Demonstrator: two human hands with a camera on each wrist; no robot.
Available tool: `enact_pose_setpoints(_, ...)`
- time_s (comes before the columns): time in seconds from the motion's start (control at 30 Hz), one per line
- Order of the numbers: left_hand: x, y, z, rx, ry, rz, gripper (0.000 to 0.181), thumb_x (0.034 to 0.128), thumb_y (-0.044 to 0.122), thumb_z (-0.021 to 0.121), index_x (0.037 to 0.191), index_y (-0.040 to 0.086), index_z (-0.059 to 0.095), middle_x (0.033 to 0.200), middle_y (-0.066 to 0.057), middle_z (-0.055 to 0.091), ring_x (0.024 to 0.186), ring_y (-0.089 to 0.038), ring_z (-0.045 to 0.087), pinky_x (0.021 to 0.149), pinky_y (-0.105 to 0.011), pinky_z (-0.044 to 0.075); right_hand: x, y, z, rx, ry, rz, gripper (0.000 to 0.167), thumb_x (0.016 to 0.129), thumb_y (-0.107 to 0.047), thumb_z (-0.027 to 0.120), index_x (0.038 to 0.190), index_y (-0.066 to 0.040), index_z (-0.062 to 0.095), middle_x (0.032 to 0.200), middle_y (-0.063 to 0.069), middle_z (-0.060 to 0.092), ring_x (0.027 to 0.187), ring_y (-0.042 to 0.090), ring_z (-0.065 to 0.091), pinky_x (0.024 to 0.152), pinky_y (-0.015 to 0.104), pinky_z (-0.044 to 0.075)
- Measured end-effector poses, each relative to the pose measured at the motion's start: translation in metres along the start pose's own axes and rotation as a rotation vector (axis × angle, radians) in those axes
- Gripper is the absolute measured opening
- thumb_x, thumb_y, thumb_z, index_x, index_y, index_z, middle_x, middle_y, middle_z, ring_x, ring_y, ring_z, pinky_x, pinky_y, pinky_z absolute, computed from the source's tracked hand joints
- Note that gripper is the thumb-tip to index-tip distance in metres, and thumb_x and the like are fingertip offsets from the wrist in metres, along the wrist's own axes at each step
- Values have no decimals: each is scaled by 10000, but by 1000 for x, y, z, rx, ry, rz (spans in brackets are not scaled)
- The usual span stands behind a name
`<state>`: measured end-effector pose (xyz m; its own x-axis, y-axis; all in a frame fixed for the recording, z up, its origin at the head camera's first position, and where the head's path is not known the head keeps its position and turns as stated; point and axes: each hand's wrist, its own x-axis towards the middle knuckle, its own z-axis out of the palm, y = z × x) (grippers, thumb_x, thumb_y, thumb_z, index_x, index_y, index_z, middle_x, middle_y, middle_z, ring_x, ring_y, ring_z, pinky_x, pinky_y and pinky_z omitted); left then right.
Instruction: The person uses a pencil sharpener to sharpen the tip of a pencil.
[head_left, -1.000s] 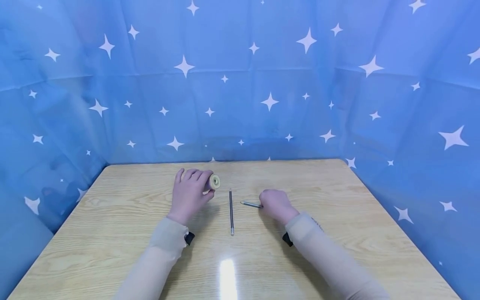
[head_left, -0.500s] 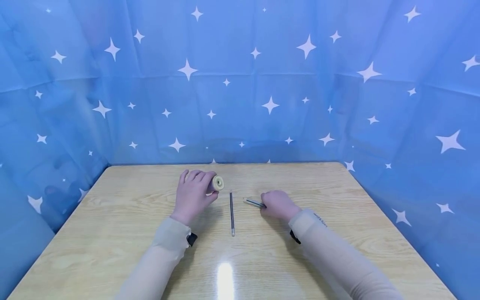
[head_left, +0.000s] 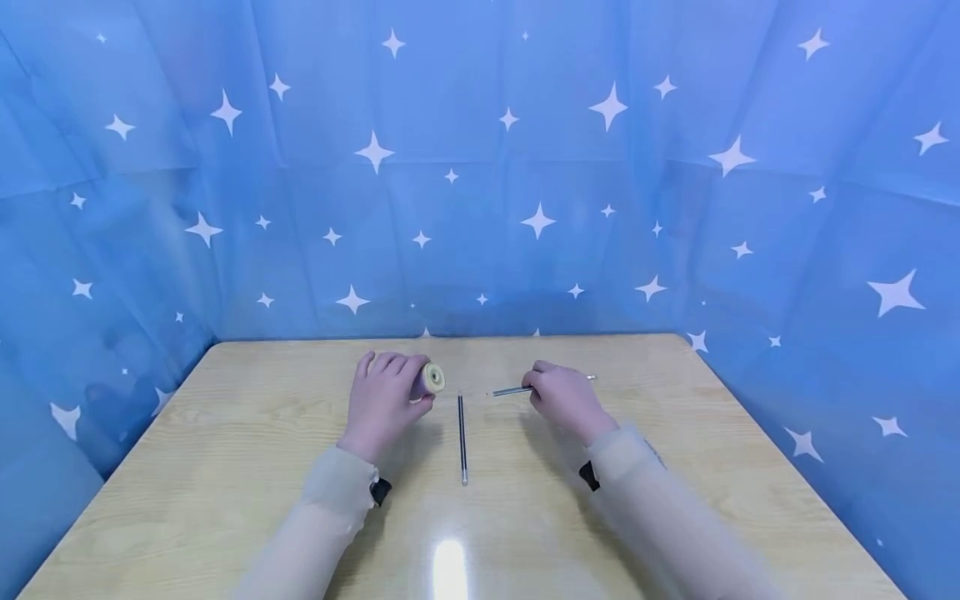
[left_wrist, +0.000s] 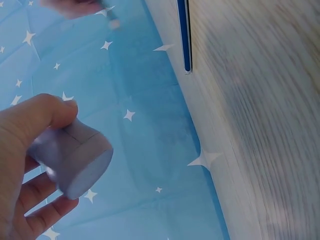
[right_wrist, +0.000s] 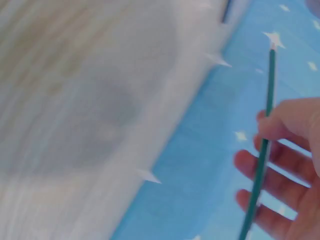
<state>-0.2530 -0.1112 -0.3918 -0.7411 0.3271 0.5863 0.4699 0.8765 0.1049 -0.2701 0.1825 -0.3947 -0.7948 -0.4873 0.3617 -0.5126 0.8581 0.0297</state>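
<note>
My left hand (head_left: 381,408) grips a pencil sharpener (head_left: 432,378) between thumb and fingers above the far part of the table. Its cream end, with a small dark hole, faces right; the left wrist view shows its greyish, waisted body (left_wrist: 82,157) and flat other end. In my right hand (head_left: 566,400) a green pencil (right_wrist: 264,150) is pinched by thumb and fingers, tip pointing left toward the sharpener but apart from it. The pencil's pale rear end sticks out past the hand. Between the hands a dark blue pencil (head_left: 462,442) lies on the table, tip away from me.
The light wooden table (head_left: 225,467) ends at a far edge against a blue curtain (head_left: 465,192) with white stars, which also hangs at both sides. A bright reflection shows on the near tabletop. Both wrists carry dark devices under pale sleeves.
The right hand has turned the green pencil: it now lies nearly level, and its rear end shows beyond the hand. The left hand keeps its hold on the sharpener, almost unmoved.
</note>
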Motion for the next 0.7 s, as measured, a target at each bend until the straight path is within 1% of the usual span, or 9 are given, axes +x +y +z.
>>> enact_pose_setpoints(0.07,-4,-1,3,-1,-11,-4,544,729,330,823,1206,161,626,1121,-46,663,1097,-282,554,1065,-546,278,-2,-4,-2,7,95,-11,186,825,6,651,957,-88,741,886,23,638,697,174,610,612,344,508)
enact_pose_setpoints(0.13,-7,-2,5,-2,-8,-1,540,729,316,823,1208,158,628,1126,-52,654,1094,-292,549,1059,-550,286,-1,-6,-3,23,194,-20,194,826,13,651,960,-87,748,903,37,655,735,196,625,654,380,511)
enact_pose_setpoints(0.2,-6,-5,6,1,7,10,541,724,299,831,1206,157,630,1119,-53,648,1088,-296,546,1057,-553,287,1,-8,-4,43,269,-27,194,822,21,661,955,-88,751,913,44,666,784,215,637,710,413,510)
enact_pose_setpoints(0.27,-4,-6,6,13,21,28,544,719,287,840,1205,162,629,1109,-51,643,1082,-298,544,1058,-555,286,4,-9,-4,59,328,-35,202,812,30,674,946,-97,756,920,48,673,824,228,644,749,446,502)
enact_pose_setpoints(0.37,1,-6,7,47,36,62,545,721,285,843,1208,173,626,1097,-45,636,1084,-293,537,1060,-562,282,9,-11,-2,78,361,-29,203,808,35,692,941,-103,759,927,51,673,849,235,642,789,477,483)
enact_pose_setpoints(0.47,7,-5,9,70,47,83,533,732,291,836,1208,179,625,1090,-49,626,1106,-294,521,1060,-564,282,13,-14,0,103,369,-17,201,809,29,701,944,-108,760,931,48,671,844,234,640,774,486,479)
enact_pose_setpoints(0.6,13,-5,10,72,58,82,517,738,270,837,1204,185,630,1097,-50,618,1145,-291,494,1069,-556,270,18,-18,3,129,374,-11,195,820,15,701,955,-113,758,939,43,666,843,235,637,752,485,480)
enact_pose_setpoints(0.7,12,-8,9,74,60,72,522,728,254,849,1200,188,635,1101,-51,621,1164,-292,483,1073,-561,262,20,-21,4,142,385,-12,195,822,16,702,954,-115,759,936,39,663,839,233,635,745,481,475)
